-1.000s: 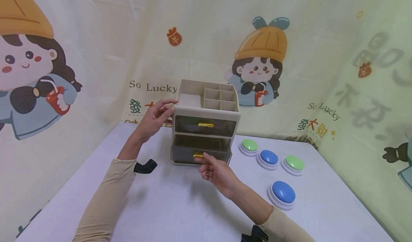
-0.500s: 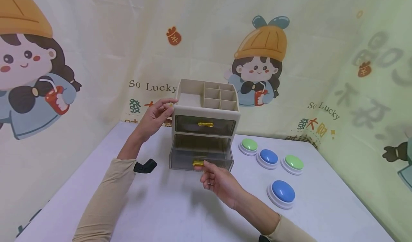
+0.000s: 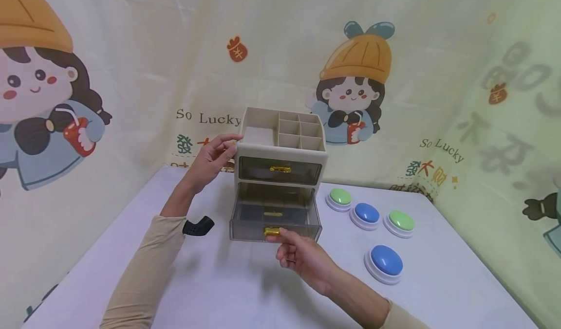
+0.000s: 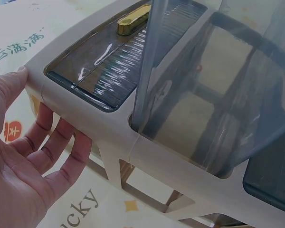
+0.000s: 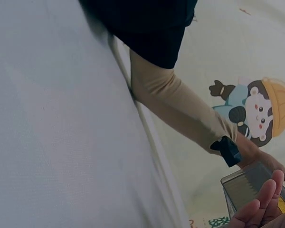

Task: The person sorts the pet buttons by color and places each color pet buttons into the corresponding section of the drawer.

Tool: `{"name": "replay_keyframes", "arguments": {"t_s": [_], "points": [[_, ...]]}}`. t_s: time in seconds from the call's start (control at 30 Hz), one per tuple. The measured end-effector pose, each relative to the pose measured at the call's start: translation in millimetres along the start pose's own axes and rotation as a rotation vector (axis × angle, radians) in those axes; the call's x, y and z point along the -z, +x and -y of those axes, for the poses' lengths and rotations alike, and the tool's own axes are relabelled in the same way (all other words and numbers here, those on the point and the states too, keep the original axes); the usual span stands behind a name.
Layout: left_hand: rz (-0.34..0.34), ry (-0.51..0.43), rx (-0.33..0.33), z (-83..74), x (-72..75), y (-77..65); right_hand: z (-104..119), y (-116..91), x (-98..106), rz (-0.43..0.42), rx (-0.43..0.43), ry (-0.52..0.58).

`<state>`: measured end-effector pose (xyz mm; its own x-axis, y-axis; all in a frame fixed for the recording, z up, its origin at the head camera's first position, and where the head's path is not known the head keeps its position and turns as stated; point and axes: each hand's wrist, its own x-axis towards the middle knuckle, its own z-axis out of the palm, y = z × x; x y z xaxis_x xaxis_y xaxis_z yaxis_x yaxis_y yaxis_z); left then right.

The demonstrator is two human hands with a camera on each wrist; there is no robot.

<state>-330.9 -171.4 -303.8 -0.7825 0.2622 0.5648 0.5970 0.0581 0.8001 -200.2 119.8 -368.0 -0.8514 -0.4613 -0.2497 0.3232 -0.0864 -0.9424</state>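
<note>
A beige desktop drawer organizer (image 3: 282, 152) stands on the table, with a divided tray on top. Below its shut top drawer (image 3: 258, 169), a clear grey drawer (image 3: 245, 230) is pulled out toward me. My right hand (image 3: 307, 261) pinches that drawer's gold handle (image 3: 271, 231) between thumb and index finger. My left hand (image 3: 210, 161) grips the organizer's upper left side; in the left wrist view, the left thumb lies at the front edge and the fingers curl against the side wall. A dark panel (image 4: 275, 175) shows below the pulled-out drawer. The right wrist view catches only part of my right fingers (image 5: 261, 204).
Right of the organizer are two green push buttons, one near (image 3: 340, 196) and one farther right (image 3: 401, 220), and two blue ones, one behind (image 3: 366, 213) and one nearer me (image 3: 386, 260). A printed cloth (image 3: 280, 66) hangs behind the white table (image 3: 210, 280).
The clear drawer has slid out toward me, with my right hand drawing back on its handle. My left hand has stayed on the organizer's side. A second gold handle now shows through the drawer.
</note>
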Motion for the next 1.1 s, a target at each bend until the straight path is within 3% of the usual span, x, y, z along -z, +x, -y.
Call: {"name": "replay_keyframes", "arguments": {"t_s": [0.37,0.47,0.57,0.67,0.87,1.0,1.1], "points": [[-0.001,-0.003,0.007,1.5,0.0,-2.2,-8,-7,-1,0.019,0.005,-0.025],[0.002,-0.010,-0.001,1.9,-0.2,-1.6,-11,-8,-2,0.059,0.034,-0.101],[0.004,-0.014,-0.005,1.8,-0.5,-1.4,-14,-10,-1,0.122,0.092,-0.285],[0.005,-0.016,-0.005,1.7,-0.5,-1.0,-16,-13,2,0.173,0.230,-0.551],[0.003,-0.018,-0.010,1.0,0.2,-0.4,-17,-18,7,0.124,0.541,-1.036],[0.003,-0.016,-0.006,0.6,0.1,-0.8,-15,-21,11,0.094,0.606,-1.200],[-0.001,-0.013,-0.005,0.8,-0.2,-0.8,-15,-25,14,0.092,0.626,-1.255]]}}
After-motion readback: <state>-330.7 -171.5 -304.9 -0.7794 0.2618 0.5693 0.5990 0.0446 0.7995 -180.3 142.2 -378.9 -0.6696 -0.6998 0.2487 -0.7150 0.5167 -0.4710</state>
